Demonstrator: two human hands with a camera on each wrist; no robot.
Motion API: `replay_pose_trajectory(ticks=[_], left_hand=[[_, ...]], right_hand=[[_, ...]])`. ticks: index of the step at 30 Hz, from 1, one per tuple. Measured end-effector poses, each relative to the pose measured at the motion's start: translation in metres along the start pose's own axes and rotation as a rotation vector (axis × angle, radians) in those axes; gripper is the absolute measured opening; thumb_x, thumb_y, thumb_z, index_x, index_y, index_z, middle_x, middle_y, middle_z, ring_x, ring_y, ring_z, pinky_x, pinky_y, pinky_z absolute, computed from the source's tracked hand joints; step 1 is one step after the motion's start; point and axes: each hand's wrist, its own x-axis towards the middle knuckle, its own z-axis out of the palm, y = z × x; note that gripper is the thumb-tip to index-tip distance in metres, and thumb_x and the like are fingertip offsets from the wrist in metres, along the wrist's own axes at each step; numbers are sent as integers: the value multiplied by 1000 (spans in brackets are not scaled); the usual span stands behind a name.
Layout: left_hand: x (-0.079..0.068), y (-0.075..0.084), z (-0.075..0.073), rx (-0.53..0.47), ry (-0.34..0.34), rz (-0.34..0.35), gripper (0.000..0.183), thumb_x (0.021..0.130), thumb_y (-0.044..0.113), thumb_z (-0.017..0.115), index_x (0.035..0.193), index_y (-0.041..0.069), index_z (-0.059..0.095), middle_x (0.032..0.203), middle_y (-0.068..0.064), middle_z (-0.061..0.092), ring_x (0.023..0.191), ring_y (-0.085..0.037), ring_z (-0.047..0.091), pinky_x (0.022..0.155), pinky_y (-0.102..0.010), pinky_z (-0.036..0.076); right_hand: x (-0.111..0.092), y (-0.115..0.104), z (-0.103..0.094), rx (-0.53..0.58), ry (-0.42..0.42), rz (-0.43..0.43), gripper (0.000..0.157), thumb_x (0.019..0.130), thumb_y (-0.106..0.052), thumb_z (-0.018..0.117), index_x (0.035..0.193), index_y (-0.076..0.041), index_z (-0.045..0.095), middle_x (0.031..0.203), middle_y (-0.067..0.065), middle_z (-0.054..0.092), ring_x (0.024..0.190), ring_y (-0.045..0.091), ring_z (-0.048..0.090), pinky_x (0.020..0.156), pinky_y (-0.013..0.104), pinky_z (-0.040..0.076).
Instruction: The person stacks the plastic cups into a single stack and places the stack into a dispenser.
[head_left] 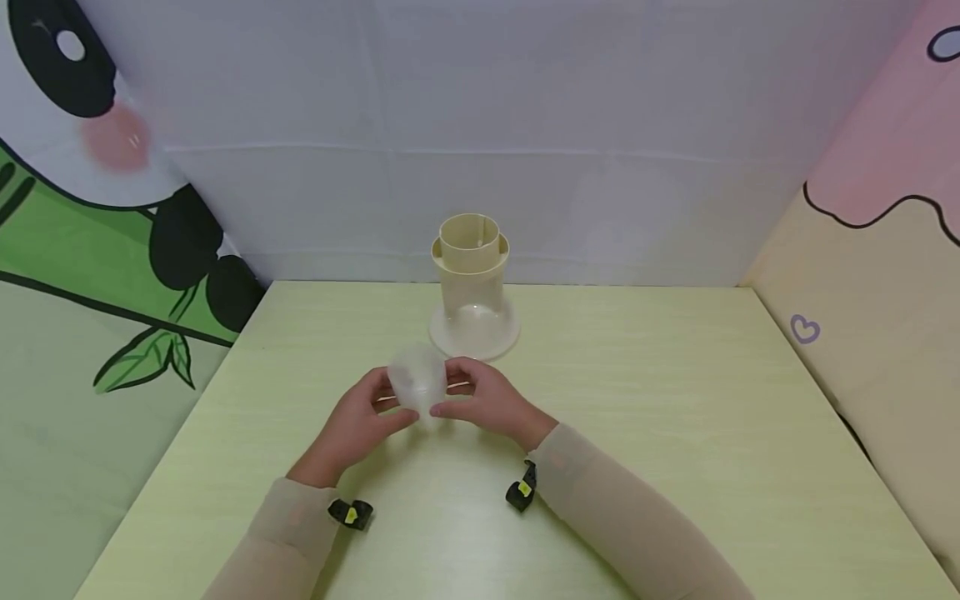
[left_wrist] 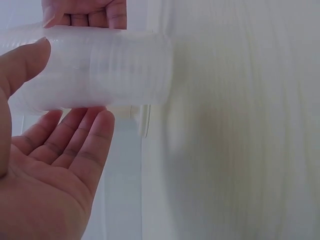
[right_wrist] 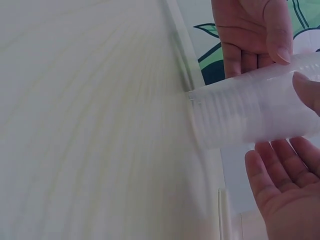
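Between the two hands is a stack of clear plastic cups (head_left: 417, 379), roughly upright over the table. Ribbed rings run round its lower end in the left wrist view, where the stack (left_wrist: 100, 70) lies sideways across the picture. My left hand (head_left: 363, 421) holds it from the left, thumb on the near side and fingers on the far side. From the right, my right hand (head_left: 487, 400) grips it the same way; in the right wrist view its fingers (right_wrist: 272, 172) touch the cups. Whether the lower end touches the table cannot be told.
Behind the hands stands a cream cylindrical holder (head_left: 472, 287) with two round openings' rims and a wide pale base (head_left: 442, 333). The light wooden table (head_left: 637, 400) reaches back to a white cloth wall (head_left: 525, 100). Printed cartoon panels flank both sides.
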Motion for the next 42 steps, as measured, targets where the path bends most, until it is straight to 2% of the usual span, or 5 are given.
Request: replay_pose_trajectory(ticks=[14,22,27,31,42], left_hand=[[6,6,2,-12,0,10,72,90,28,83,148,10,45,139,-14,57,124,-35,62,96,-44,57],[13,23,-4,8,-43,56,70,91,30,82,147,10,45,137,-12,59,123,-33,62,96,-44,57],[23,45,-12,31,-70,59,67,91,32,81,145,10,46,135,-10,59,121,-31,62,96,-45,57],[35,67,-21,11,-73,89,64,92,31,79,144,11,47,135,-9,58,120,-30,62,96,-44,57],[57,139,-46,5,-13,212,62,96,29,75,146,7,45,136,-10,57,123,-28,59,103,-46,52]], right_hand=[[0,-6,-5,37,14,14,52,86,-15,86,130,-9,61,125,2,64,114,27,67,93,32,57],[1,-18,-15,24,24,-11,50,85,-13,86,129,-7,62,123,5,66,114,32,67,91,32,58],[2,-36,-25,-12,41,-8,50,88,-17,85,131,-7,61,125,4,65,117,29,65,91,33,58],[9,-57,-37,-41,73,-48,48,90,-18,83,132,-9,62,126,2,65,118,26,63,91,34,59],[27,-122,-70,-74,145,-184,50,93,-22,80,137,-8,61,128,1,66,119,21,63,95,31,56]])
